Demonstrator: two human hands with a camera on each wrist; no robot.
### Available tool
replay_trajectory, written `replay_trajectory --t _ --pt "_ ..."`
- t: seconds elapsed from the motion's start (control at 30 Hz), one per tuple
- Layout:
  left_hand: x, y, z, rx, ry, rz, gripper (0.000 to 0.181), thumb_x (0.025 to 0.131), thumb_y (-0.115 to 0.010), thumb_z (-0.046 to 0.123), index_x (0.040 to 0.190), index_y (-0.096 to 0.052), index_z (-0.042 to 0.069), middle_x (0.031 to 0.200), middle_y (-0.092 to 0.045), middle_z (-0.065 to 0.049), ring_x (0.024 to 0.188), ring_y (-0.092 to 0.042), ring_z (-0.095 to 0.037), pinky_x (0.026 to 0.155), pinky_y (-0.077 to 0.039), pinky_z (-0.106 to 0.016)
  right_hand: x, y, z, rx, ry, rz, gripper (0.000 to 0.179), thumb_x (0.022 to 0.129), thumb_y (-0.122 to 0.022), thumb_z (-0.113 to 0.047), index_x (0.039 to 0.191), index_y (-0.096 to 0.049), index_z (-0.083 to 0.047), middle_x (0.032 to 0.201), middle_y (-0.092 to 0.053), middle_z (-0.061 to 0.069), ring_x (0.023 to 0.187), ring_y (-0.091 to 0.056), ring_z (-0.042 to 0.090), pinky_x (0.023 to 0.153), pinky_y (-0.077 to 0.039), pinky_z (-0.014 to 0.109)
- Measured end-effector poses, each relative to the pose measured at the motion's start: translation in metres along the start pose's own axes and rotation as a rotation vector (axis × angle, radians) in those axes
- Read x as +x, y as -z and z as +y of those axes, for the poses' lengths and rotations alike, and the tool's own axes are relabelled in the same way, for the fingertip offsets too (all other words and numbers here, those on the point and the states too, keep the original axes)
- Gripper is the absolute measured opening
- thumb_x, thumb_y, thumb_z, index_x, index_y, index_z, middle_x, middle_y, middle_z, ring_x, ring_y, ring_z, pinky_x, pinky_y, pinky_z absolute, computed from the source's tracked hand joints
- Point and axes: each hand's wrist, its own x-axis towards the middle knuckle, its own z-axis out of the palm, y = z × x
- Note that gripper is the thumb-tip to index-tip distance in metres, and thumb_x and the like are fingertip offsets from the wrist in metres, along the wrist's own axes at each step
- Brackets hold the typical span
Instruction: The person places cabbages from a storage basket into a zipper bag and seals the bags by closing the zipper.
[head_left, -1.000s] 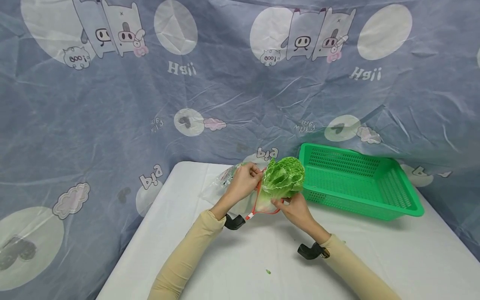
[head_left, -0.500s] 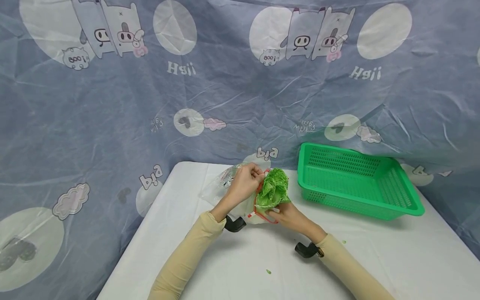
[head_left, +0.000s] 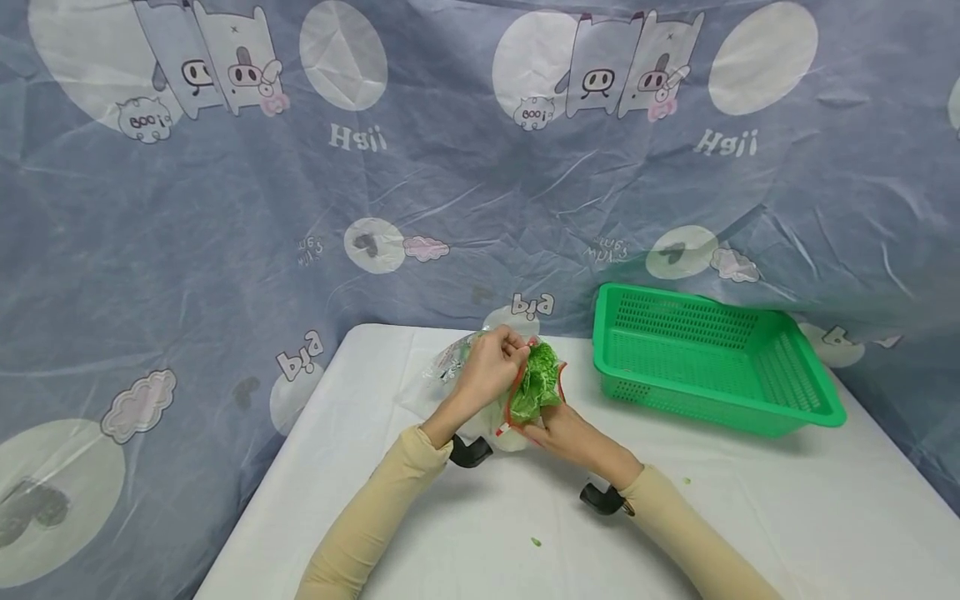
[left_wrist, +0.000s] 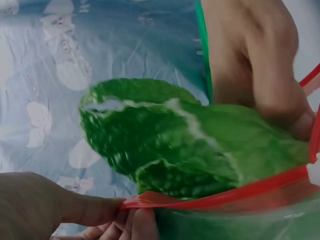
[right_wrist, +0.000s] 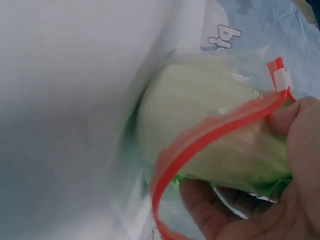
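A napa cabbage (head_left: 538, 382) with crinkled green leaves lies mostly inside a clear zip bag (head_left: 431, 379). In the right wrist view its pale base (right_wrist: 200, 100) shows through the plastic, while its leafy top (left_wrist: 150, 135) sticks out past the bag's mouth in the left wrist view. My left hand (head_left: 489, 362) pinches the red zip edge (left_wrist: 220, 201) between thumb and fingers. On the near side of the mouth, my right hand (head_left: 573, 433) grips the cabbage, thumb on one side and fingers curled under the other. A white slider (right_wrist: 283, 80) sits on the red zip.
A green slotted basket (head_left: 712, 414) stands on the right of the white-covered table (head_left: 450, 533). Small green leaf scraps (head_left: 536, 542) lie near the front. A grey-blue patterned sheet (head_left: 420, 183) hangs right behind the table.
The cabbage has moved left and down, deeper into the bag, with its leaves turned and bunched. My right hand has followed it left; my left hand keeps its pinch on the zip edge.
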Motion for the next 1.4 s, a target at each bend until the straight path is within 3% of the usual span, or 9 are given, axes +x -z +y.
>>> replay_trajectory --t 0.13,0.2,0.3,0.4,0.73,0.93,1.07,1.27,1.4 --pt "-0.003 0.0 0.005 -0.032 -0.048 -0.045 0.008 0.094 -0.06 0.013 0.087 -0.062 0.009 0.072 -0.063 -0.001 0.061 -0.057 -0.008 0.054 -0.044 -0.02 0.005 0.002 -0.004 -0.002 -0.106 0.007 0.03 0.1 -0.048 -0.025 0.12 -0.054 -0.003 0.111 -0.06 0.003 0.099 -0.056 0.01 0.086 -0.049 0.03" --pt "-0.006 0.0 0.008 -0.05 -0.059 -0.062 0.008 0.094 -0.06 0.013 0.087 -0.062 0.009 0.073 -0.063 -0.001 0.062 -0.058 -0.008 0.054 -0.045 -0.021 0.008 0.005 -0.005 0.013 -0.185 0.0 0.018 0.099 -0.048 -0.023 0.097 -0.057 -0.007 0.081 -0.054 -0.001 0.072 -0.05 0.009 0.07 -0.044 0.027" --pt "-0.008 0.0 0.01 -0.047 -0.06 -0.078 0.008 0.094 -0.061 0.013 0.088 -0.063 0.008 0.076 -0.064 -0.002 0.065 -0.059 -0.008 0.057 -0.048 -0.021 0.012 0.007 -0.007 0.036 -0.273 0.002 0.025 0.098 -0.051 -0.026 0.083 -0.057 -0.007 0.065 -0.046 -0.001 0.057 -0.042 0.011 0.057 -0.038 0.025" --pt "-0.007 -0.001 0.009 -0.032 -0.057 -0.076 0.008 0.093 -0.063 0.013 0.088 -0.064 0.007 0.077 -0.065 -0.002 0.066 -0.06 -0.007 0.059 -0.048 -0.02 0.013 0.006 -0.01 0.065 -0.338 0.027 0.027 0.098 -0.053 -0.032 0.095 -0.058 -0.005 0.068 -0.047 0.0 0.057 -0.044 0.011 0.052 -0.037 0.025" --pt "-0.007 -0.004 0.008 -0.043 -0.083 -0.111 0.007 0.091 -0.064 0.012 0.086 -0.066 0.008 0.076 -0.066 -0.001 0.065 -0.06 -0.006 0.059 -0.049 -0.019 0.017 -0.003 -0.017 0.187 -0.585 0.119 0.04 0.094 -0.053 -0.045 0.088 -0.061 -0.007 0.066 -0.066 0.004 0.054 -0.066 0.016 0.05 -0.049 0.027" --pt "-0.003 0.004 0.006 -0.074 -0.044 -0.055 0.008 0.093 -0.063 0.014 0.088 -0.065 0.009 0.071 -0.066 -0.002 0.059 -0.059 -0.009 0.052 -0.047 -0.022 0.006 0.022 -0.043 0.093 -0.498 0.167 0.038 0.091 -0.065 -0.036 0.101 -0.064 0.001 0.065 -0.069 0.005 0.052 -0.065 0.011 0.05 -0.047 0.025" --pt "-0.002 0.007 0.005 -0.071 -0.044 -0.048 0.008 0.093 -0.064 0.016 0.088 -0.065 0.01 0.07 -0.066 0.0 0.056 -0.059 -0.009 0.049 -0.048 -0.024 -0.002 0.046 -0.055 -0.044 -0.374 0.291 0.022 0.089 -0.07 -0.021 0.085 -0.067 0.0 0.056 -0.064 0.004 0.041 -0.059 0.01 0.042 -0.045 0.025" --pt "-0.003 0.006 0.006 -0.024 -0.048 -0.049 0.009 0.092 -0.066 0.018 0.086 -0.065 0.011 0.07 -0.065 0.002 0.06 -0.059 -0.007 0.052 -0.047 -0.021 -0.007 0.064 -0.038 -0.272 -0.349 0.424 0.025 0.081 -0.076 -0.014 0.082 -0.053 -0.005 0.063 -0.055 0.007 0.047 -0.048 0.016 0.044 -0.035 0.028" --pt "-0.005 0.007 0.008 -0.033 -0.048 -0.056 0.008 0.091 -0.066 0.017 0.086 -0.065 0.011 0.071 -0.065 0.002 0.06 -0.059 -0.006 0.053 -0.047 -0.021 -0.005 0.067 -0.024 -0.208 -0.337 0.45 0.01 0.085 -0.066 -0.009 0.087 -0.058 -0.003 0.075 -0.062 0.012 0.052 -0.056 0.017 0.046 -0.041 0.028"
